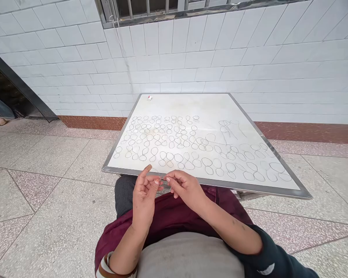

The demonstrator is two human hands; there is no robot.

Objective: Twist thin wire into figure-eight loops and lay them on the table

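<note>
Inspector: What is recorded nearest the viewpoint?

Clerk: A grey garment (191, 256) is noted, with maroon cloth (174, 218) spread over the lap beyond it. A striped cuff (116, 268) is seen on the left arm and a dark sleeve (272, 247) on the right.

Inspector: How are the hands found?

Clerk: Both are held up before the near edge of the worktop (185, 107). A thin strand (159, 179) is grasped between them. By the left hand (145, 195) it is pinched at the thumb tip, with one finger raised; by the right hand (187, 190) it is gripped between thumb and bent fingers. The strand's exact path cannot be made out at this size.

Inspector: And on the worktop?

Clerk: The white surface is bordered by a grey metal rim. Thin dark loops (178, 158) are laid across it in uneven rows, many set in touching pairs. Towards the right, some loops with longer trailing ends (226, 127) are observed. Near the far left corner a small white object (150, 98) with a red mark is placed; it cannot be identified.

Inspector: Beyond that?

Clerk: A white tiled wall (174, 61) is faced by the worktop's far edge. Above, a barred window (147, 8) is seen, with a pale cord (123, 48) hung beside it.
</note>
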